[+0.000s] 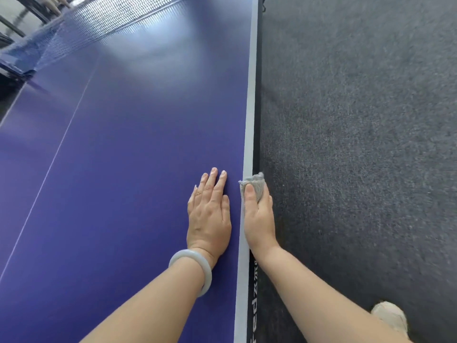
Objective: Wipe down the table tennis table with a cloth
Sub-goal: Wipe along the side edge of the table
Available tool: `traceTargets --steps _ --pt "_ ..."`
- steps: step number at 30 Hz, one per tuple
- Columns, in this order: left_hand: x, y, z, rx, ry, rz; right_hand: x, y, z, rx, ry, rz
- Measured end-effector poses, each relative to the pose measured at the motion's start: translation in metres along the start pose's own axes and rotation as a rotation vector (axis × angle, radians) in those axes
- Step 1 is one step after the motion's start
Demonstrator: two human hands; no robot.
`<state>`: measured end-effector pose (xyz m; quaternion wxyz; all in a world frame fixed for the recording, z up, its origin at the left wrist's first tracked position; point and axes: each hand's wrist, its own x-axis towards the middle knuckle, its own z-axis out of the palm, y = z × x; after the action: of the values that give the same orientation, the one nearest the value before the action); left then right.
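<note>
Blue table [123,169] with white edge stripe, grey cloth [256,185], dark grey speckled carpet [358,144], pale bangle [195,268]

Right of you: dark grey rough-pile carpet floor [358,144], fills whole right side of your view, small pale flecks in it. Far upper left of you: dark slanted furniture legs [34,9] on pale glossy floor [29,22], blurred. Light on carpet soft, even.

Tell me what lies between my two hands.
In the head view, only a narrow strip of blue tabletop separates the left hand from the right hand, which grips the cloth on the white edge line.
</note>
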<state>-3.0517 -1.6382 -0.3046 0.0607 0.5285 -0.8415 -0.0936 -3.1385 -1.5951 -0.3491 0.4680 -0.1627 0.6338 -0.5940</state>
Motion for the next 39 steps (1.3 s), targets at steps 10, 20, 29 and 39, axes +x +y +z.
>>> traceTargets --steps 10,20,29,39 --pt "0.002 0.002 -0.002 0.050 -0.035 -0.024 0.039 -0.025 0.001 -0.064 -0.062 0.061" --pt "0.001 0.005 -0.002 0.093 -0.058 -0.028 -0.007 -0.014 -0.001 -0.054 -0.013 0.118" --pt "0.005 0.006 -0.005 0.128 -0.096 -0.028 0.120 -0.069 0.012 -0.094 0.004 0.107" --pt "0.039 0.006 -0.017 0.053 -0.034 -0.011 0.126 -0.073 0.008 -0.079 -0.077 0.118"
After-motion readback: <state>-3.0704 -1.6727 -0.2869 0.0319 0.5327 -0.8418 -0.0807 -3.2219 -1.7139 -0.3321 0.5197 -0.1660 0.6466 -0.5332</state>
